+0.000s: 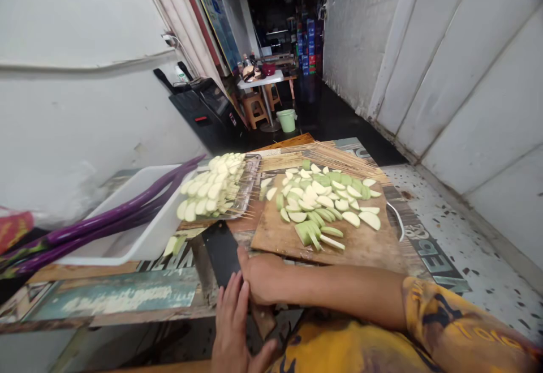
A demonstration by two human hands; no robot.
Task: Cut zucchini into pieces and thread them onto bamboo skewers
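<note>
My right hand is closed around the knife near where its wooden handle meets the wide dark blade. The blade lies at the table's near edge, left of the cutting board. My left hand has its fingers stretched out, the tips close to the knife and my right hand; whether they touch it I cannot tell. On the wooden cutting board lie many half-round slices of a pale vegetable with light green skin. Skewered pale slices are piled on a metal tray.
Long purple eggplants lie across a white plastic tub at the left. Bare wooden skewers are spread behind the board. Offcuts lie near the tub. A black bag leans by the wall; a green bucket stands farther back.
</note>
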